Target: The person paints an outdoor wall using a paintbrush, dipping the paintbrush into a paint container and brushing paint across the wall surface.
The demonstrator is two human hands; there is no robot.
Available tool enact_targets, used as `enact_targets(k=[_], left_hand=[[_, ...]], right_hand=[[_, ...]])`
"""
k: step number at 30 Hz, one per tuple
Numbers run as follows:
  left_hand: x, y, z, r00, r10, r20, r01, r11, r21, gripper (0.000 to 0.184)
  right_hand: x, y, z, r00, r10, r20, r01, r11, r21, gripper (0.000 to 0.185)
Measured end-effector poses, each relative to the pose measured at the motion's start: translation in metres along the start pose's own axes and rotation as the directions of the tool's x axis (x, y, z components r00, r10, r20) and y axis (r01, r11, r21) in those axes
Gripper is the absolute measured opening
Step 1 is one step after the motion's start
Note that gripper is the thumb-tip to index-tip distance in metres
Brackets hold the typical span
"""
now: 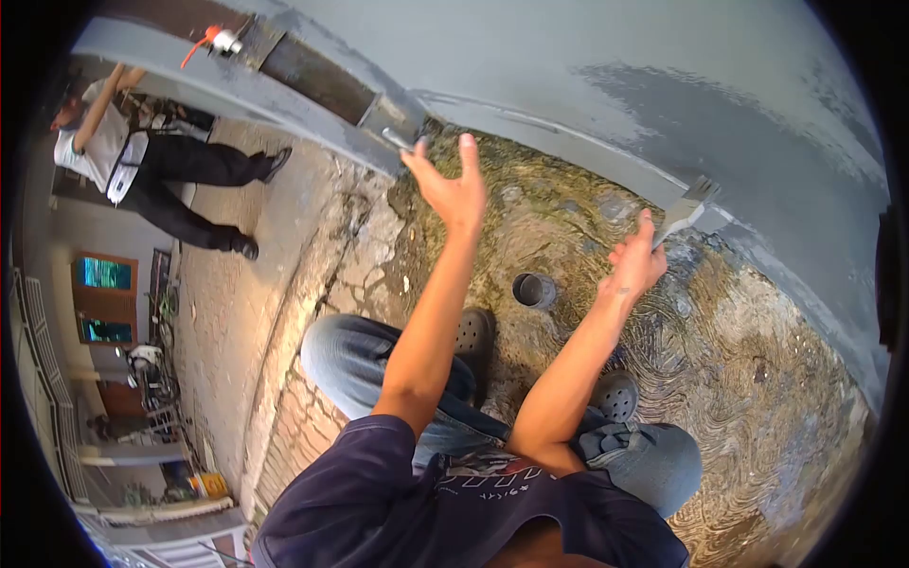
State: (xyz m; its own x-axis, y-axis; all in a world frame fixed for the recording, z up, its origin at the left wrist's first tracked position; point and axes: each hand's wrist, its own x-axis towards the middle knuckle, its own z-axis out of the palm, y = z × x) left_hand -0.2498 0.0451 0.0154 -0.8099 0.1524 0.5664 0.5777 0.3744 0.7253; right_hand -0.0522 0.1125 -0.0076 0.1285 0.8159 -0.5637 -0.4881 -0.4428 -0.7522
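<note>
My right hand (636,262) grips a paintbrush (680,214) by its handle. The brush's bristles are at the lower edge of a grey panel (606,170), where darker and lighter grey patches show. My left hand (453,192) is raised with its fingers apart, close to a metal bolt (396,138) at the panel's left corner. Whether a fingertip touches the bolt, I cannot tell. On the ground between my forearms stands a small grey cup (541,292), its inside dark.
Rough, patterned concrete (748,379) lies under my clogs (617,396). A red-and-white fitting (223,41) sticks out from the grey frame at upper left. Another person (156,161) stands on the paved lane at left, with a motorbike (147,364) farther off.
</note>
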Motion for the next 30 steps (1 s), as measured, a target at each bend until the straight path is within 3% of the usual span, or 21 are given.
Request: enact_targets(k=[2, 4, 6, 7, 9, 10, 14, 17, 23, 27, 30], left_hand=[[-0.063, -0.019, -0.013, 0.988, -0.126, 0.086, 0.125, 0.992, 0.015, 0.072], [-0.110, -0.048, -0.023, 0.974, -0.143, 0.178, 0.129, 0.988, 0.088, 0.067], [-0.139, -0.069, -0.030, 0.944, -0.187, 0.270, 0.151, 0.977, 0.147, 0.066], [-0.146, -0.074, -0.034, 0.951, -0.195, 0.241, 0.162, 0.975, 0.149, 0.066], [-0.151, -0.079, -0.041, 0.920, -0.168, 0.353, 0.108, 0.977, 0.185, 0.069], [-0.150, -0.078, -0.045, 0.885, -0.220, 0.411, 0.156, 0.971, 0.183, 0.071], [-0.153, -0.089, -0.048, 0.864, -0.165, 0.476, 0.039, 0.964, 0.263, 0.076], [-0.154, -0.083, -0.052, 0.833, -0.193, 0.518, 0.065, 0.965, 0.255, 0.077], [-0.158, -0.083, -0.047, 0.862, -0.232, 0.452, 0.113, 0.955, 0.275, 0.073], [-0.172, -0.076, -0.043, 0.952, -0.048, 0.303, 0.023, 0.996, 0.086, 0.055], [-0.181, -0.057, -0.032, 0.966, -0.129, 0.222, 0.135, 0.991, -0.009, 0.047]], right_hand=[[-0.001, 0.004, 0.000, 1.000, -0.007, 0.009, 0.008, 0.999, -0.035, 0.031], [-0.006, 0.001, 0.007, 0.998, -0.043, -0.055, 0.038, 0.994, -0.099, 0.035], [0.003, 0.006, 0.001, 0.999, -0.040, -0.019, 0.037, 0.993, -0.114, 0.037], [0.007, 0.008, -0.003, 0.999, -0.037, -0.021, 0.034, 0.993, -0.111, 0.039], [0.015, 0.011, -0.006, 0.999, -0.044, -0.028, 0.041, 0.992, -0.119, 0.039], [0.016, 0.012, -0.005, 0.996, -0.055, -0.065, 0.047, 0.992, -0.118, 0.039], [0.018, 0.015, -0.002, 0.998, -0.056, -0.027, 0.053, 0.992, -0.110, 0.038], [0.015, 0.019, 0.003, 0.996, -0.086, 0.020, 0.088, 0.991, -0.104, 0.038], [0.016, 0.027, 0.012, 0.997, -0.060, 0.056, 0.069, 0.982, -0.175, 0.039], [0.006, 0.020, 0.006, 0.989, -0.117, 0.089, 0.132, 0.974, -0.184, 0.041], [-0.004, 0.028, -0.001, 0.984, -0.160, 0.078, 0.175, 0.953, -0.247, 0.038]])
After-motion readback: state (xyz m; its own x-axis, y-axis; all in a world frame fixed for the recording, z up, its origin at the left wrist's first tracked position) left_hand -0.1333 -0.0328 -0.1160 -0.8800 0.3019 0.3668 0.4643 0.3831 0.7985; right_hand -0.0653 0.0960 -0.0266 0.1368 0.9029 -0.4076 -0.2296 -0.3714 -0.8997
